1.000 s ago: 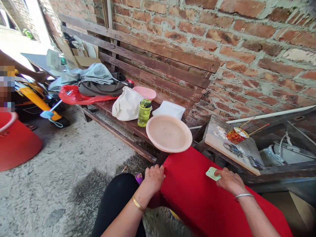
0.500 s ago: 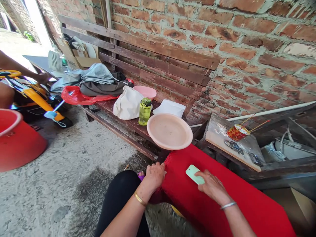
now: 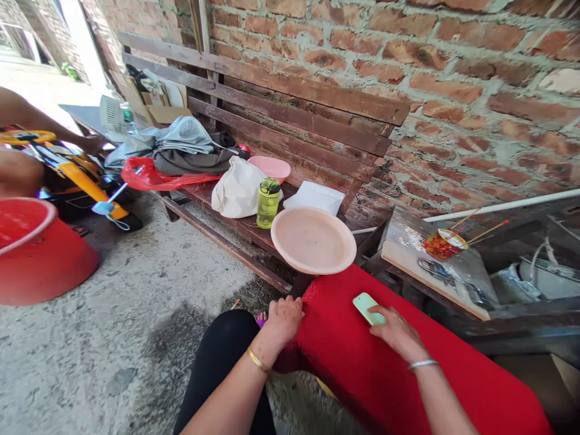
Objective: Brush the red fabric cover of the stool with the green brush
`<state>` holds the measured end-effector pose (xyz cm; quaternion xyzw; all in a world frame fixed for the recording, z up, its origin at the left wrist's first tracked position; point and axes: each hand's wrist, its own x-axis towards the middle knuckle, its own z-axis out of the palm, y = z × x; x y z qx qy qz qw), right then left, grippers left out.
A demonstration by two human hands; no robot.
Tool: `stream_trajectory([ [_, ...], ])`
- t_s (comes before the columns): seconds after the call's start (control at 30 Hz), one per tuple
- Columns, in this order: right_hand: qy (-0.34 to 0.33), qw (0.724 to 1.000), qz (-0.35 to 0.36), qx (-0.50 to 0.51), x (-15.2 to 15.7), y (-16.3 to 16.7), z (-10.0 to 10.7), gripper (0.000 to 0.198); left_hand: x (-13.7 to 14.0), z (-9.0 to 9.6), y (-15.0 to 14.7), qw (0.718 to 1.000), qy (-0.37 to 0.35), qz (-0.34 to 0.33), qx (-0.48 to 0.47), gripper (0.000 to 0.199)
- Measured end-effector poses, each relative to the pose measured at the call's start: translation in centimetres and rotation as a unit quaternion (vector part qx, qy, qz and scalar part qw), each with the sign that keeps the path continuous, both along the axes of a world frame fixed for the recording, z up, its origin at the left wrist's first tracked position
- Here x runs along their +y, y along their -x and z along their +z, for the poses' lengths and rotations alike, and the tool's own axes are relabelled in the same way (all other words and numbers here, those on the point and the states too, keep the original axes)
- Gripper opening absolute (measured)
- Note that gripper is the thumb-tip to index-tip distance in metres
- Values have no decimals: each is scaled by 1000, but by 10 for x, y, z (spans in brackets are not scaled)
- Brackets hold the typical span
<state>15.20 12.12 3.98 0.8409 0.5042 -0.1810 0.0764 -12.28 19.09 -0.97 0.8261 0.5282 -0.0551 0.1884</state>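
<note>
A red cloth (image 3: pixel 408 356) lies spread over a long, low surface in front of me. At its left edge, my left hand (image 3: pixel 284 320) is closed on the cloth, its fingertips partly hidden. My right hand (image 3: pixel 399 333) grips the near end of a flat, pale-green block (image 3: pixel 368 308) with rounded corners. The block rests on the red cloth; its underside is hidden, so its exact kind does not show. Just beyond the cloth, a wide pale-pink basin (image 3: pixel 313 241) stands at the end of a wooden bench (image 3: pixel 231 214).
The bench holds a green bottle (image 3: pixel 268 204), a white cloth bag (image 3: pixel 235 187), a white packet (image 3: pixel 315 198) and a pink bowl (image 3: pixel 272 168). On the right, a board (image 3: pixel 453 284) carries a red cup (image 3: pixel 444 243) with sticks. A red tub (image 3: pixel 49 260) and another person's arm (image 3: pixel 49 121) are at left.
My right hand has slid the pale-green block a little to the right and away from me over the cloth. My left hand stays at the cloth's edge. The view has shifted slightly.
</note>
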Motion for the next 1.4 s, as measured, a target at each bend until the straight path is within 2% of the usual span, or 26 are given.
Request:
stream_trajectory([
  [0.1, 14, 998, -11, -57, -32, -20, 10, 42, 2, 3, 7, 1000, -8, 19, -1, 33],
  [0.17, -6, 999, 13, -53, -41, -12, 14, 40, 4, 5, 12, 1000, -9, 29, 1, 36],
  [0.23, -39, 998, 53, 4, -36, 17, 12, 40, 7, 7, 16, 999, -4, 37, 7, 38],
  [0.33, -82, 987, 114, 75, -17, 78, 1, 42, 9, 11, 17, 999, 6, 36, 10, 39],
  [0.43, -72, 982, 160, 75, -7, 115, -7, 47, 9, 14, 16, 999, 16, 32, 8, 41],
  [0.5, -31, 983, 169, 58, -13, 113, -6, 51, 9, 14, 16, 999, 22, 36, 5, 41],
  [0.57, 6, 987, 158, 23, -25, 97, 1, 52, 10, 13, 17, 999, 25, 40, 1, 40],
  [0.63, 22, 990, 142, -18, -35, 81, 11, 49, 11, 12, 20, 999, 27, 43, -3, 39],
  [0.7, 16, 989, 142, -33, -37, 79, 18, 46, 12, 12, 21, 999, 26, 42, -3, 39],
  [0.77, -8, 988, 154, -16, -32, 95, 20, 44, 12, 12, 21, 999, 24, 36, 0, 39],
  [0.87, -46, 983, 178, 30, -26, 132, 11, 43, 12, 17, 19, 999, 29, 21, 8, 39],
  [0.97, -34, 978, 199, 58, -42, 143, -1, 44, 13, 23, 16, 999, 40, 12, 20, 38],
  [1.03, 0, 981, 183, 63, -71, 124, -5, 51, 13, 26, 15, 999, 43, 6, 27, 38],
  [1.13, 59, 991, 112, 34, -124, 76, -1, 62, 15, 24, 15, 998, 45, -1, 39, 38],
  [1.23, 54, 997, 57, -11, -148, 46, 14, 58, 16, 18, 16, 998, 45, -5, 48, 38],
  [1.3, 12, 999, 49, 3, -137, 53, 23, 52, 17, 14, 15, 998, 41, -11, 47, 38],
  [1.4, -65, 994, 62, 65, -88, 92, 24, 46, 18, 10, 11, 999, 30, -15, 41, 37],
])
